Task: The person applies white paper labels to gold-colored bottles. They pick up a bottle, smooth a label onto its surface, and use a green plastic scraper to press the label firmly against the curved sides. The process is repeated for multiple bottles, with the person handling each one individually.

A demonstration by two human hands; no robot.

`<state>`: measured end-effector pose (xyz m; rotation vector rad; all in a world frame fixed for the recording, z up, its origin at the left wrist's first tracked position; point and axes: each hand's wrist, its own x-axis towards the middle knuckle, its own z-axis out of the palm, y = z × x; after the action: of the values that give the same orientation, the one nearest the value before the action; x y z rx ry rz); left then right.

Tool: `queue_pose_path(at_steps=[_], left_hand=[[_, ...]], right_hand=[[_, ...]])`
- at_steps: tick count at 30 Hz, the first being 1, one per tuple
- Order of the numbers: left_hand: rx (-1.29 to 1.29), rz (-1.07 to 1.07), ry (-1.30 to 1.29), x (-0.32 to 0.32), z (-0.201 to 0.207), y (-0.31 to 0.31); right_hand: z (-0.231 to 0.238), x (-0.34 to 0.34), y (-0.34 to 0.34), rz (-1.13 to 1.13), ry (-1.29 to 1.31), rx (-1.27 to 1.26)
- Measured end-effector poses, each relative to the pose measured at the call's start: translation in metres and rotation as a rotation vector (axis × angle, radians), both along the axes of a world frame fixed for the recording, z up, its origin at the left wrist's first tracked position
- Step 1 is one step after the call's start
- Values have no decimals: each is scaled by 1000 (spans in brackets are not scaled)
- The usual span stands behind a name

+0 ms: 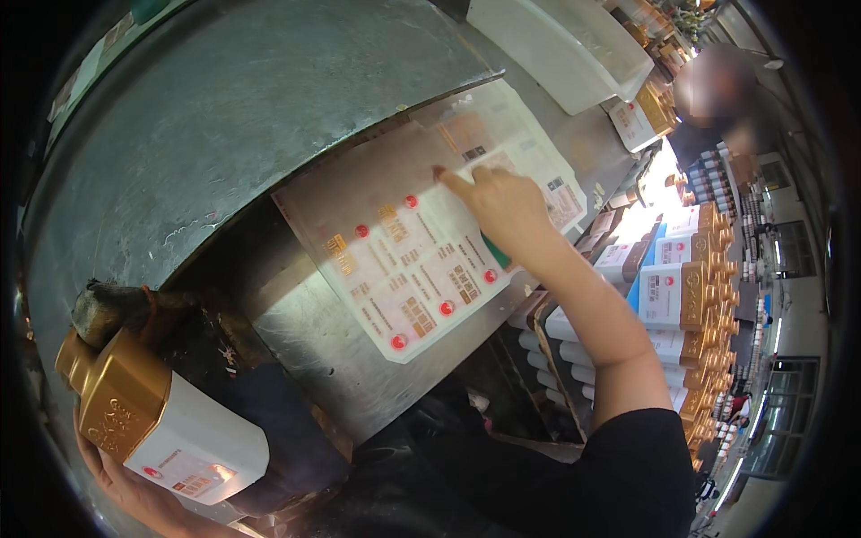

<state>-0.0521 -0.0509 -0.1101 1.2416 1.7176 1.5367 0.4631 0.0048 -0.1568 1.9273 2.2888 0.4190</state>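
My left hand (112, 480) is wrapped round the underside of a white bottle (202, 439) with a gold shoulder and cap. The bottle lies tilted against a dark cloth-covered support (291, 448), a small printed label on its side. My right hand (507, 206) is over a pale sheet of printed labels (377, 278), its index finger stretched to the sheet's surface and the other fingers curled. Beneath that palm shows part of a flat green piece (495, 253), mostly hidden by the hand. Red round marks and gold print cover the sheet.
A metal table (287, 99) with a raised edge lies beyond the sheet. At the back right stands a white plastic tub (565, 45). Rows of gold-capped white bottles (673, 291) are stacked to my right. A person (717, 99) is farther off at upper right.
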Motion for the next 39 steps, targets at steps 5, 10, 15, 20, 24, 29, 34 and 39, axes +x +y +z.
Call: queue_pose_path(at_steps=[5, 10, 15, 20, 24, 29, 34, 39], left_hand=[[20, -1, -41, 7, 5, -3], [-2, 70, -185, 19, 17, -12], [-14, 30, -79, 10, 17, -12], [-20, 98, -223, 23, 22, -16], [-29, 127, -174, 33, 26, -10], [-8, 47, -173, 27, 26, -13], [36, 54, -213, 30, 24, -18], [69, 96, 41, 39, 41, -42]], right_hand=[[5, 22, 42, 117, 81, -79], [16, 25, 51, 159, 270, -124], [9, 30, 59, 186, 351, -271], [4, 14, 49, 243, 559, -270], [5, 21, 77, 150, 618, -175], [-11, 16, 94, 171, 657, -260], [-10, 7, 94, 192, 601, -305], [60, -60, 48, 420, 945, -343]])
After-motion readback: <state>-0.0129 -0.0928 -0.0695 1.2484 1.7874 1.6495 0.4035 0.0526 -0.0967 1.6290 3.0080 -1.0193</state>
